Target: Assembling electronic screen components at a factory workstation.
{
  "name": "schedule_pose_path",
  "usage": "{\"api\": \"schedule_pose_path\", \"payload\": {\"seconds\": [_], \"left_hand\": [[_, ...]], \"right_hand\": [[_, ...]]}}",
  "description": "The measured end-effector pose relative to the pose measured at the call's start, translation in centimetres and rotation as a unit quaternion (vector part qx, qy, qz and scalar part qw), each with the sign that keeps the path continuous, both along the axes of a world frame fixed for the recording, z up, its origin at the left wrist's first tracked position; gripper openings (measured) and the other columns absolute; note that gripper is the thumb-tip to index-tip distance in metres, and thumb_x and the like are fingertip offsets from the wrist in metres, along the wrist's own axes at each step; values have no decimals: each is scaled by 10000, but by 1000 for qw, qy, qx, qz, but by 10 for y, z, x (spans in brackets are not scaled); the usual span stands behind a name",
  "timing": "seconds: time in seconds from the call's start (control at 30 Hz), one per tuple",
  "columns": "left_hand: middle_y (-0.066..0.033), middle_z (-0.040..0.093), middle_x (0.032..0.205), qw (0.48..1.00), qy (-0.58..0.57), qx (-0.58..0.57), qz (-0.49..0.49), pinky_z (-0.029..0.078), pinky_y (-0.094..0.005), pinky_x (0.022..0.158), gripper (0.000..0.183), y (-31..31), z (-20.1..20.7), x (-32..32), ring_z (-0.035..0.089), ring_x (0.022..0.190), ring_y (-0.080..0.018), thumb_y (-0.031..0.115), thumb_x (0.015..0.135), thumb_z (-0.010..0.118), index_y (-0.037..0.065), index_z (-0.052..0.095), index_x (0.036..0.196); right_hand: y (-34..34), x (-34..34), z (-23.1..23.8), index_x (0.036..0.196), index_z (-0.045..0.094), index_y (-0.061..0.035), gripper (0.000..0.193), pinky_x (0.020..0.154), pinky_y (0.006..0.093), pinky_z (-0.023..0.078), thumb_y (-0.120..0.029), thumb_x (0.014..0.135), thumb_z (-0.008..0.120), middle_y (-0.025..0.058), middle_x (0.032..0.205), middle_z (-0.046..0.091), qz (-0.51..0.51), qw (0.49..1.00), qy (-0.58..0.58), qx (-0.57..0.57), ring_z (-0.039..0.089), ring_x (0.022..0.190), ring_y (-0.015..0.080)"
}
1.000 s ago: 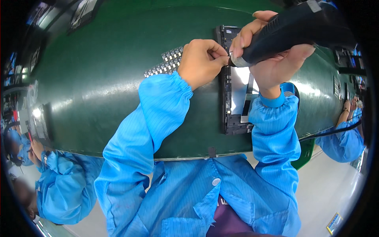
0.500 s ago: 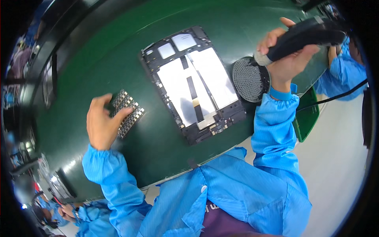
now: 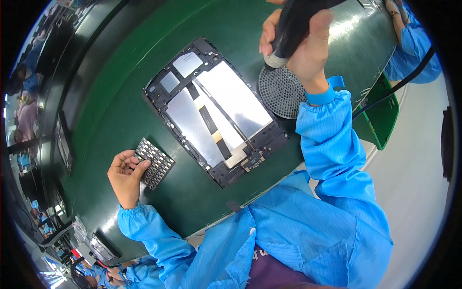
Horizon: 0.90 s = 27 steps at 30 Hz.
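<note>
The top of the black power screwdriver (image 3: 293, 26) runs out past the upper edge of the frame, so you see only its barrel and pale tip, and your right hand (image 3: 303, 45) is wrapped tight around it in the upper middle of the frame. The tip hovers at the upper edge of the round perforated screw tray (image 3: 281, 94), whose right side your wrist and blue cuff cover; whether it touches the tray is hard to tell. Your left hand (image 3: 126, 176) sits at lower left, fingers curled, fingertips resting on the edge of the small dark parts tray (image 3: 156, 162); what its cells hold is too small to make out. Between your hands, the opened tablet (image 3: 214, 111) lies tilted on the green table (image 3: 120, 86), its silver plates and flat cable exposed, just beside the round tray and near the small one. A green bin (image 3: 385, 115) hangs at the table edge on the right, with a black cable crossing above it. Another person's blue sleeve (image 3: 414, 43) shows at upper right, partly cut off.
</note>
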State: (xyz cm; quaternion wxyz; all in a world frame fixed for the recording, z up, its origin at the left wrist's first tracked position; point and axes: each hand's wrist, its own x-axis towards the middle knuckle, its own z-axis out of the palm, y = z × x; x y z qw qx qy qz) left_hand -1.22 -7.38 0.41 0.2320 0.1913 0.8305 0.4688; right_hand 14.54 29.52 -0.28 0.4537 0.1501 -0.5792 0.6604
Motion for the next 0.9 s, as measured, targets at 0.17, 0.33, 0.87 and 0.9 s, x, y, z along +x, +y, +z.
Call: {"api": "schedule_pose_path", "payload": {"seconds": [0.17, 0.33, 0.87, 0.9], "left_hand": [[-33, 579, 799, 1000, -2, 23, 4, 453, -173, 642, 340, 1, 0, 0, 530, 703, -63, -74, 726, 702, -83, 591, 1047], [-44, 603, 780, 999, 37, 18, 26, 457, -181, 631, 254, -5, -2, 0, 543, 696, -73, -33, 732, 710, -66, 635, 972], [-76, 654, 754, 964, 244, 103, -18, 460, -230, 577, 115, 21, -24, 38, 579, 625, -119, -25, 715, 706, 5, 671, 820], [-73, 651, 749, 970, 222, 99, 13, 456, -229, 573, 117, 20, -25, 35, 569, 623, -107, -23, 722, 700, 10, 677, 832]], "right_hand": [[-5, 1, 4, 1088, 477, 29, 778, 454, 258, 450, -694, 837, 337, 108, 628, 551, 16, 993, 112, 37, 560, 494, 168], [1, -18, -6, 1091, 471, 24, 797, 449, 265, 451, -714, 822, 333, 111, 629, 556, 128, 972, 193, 39, 562, 498, 173], [-142, -79, 72, 1148, 435, 11, 944, 500, 318, 452, -819, 744, 237, 113, 699, 543, 154, 964, -209, -65, 546, 550, 194], [-162, -84, 83, 1101, 452, 3, 868, 439, 271, 443, -783, 771, 290, 109, 628, 554, 71, 964, -245, -75, 552, 491, 181]]}}
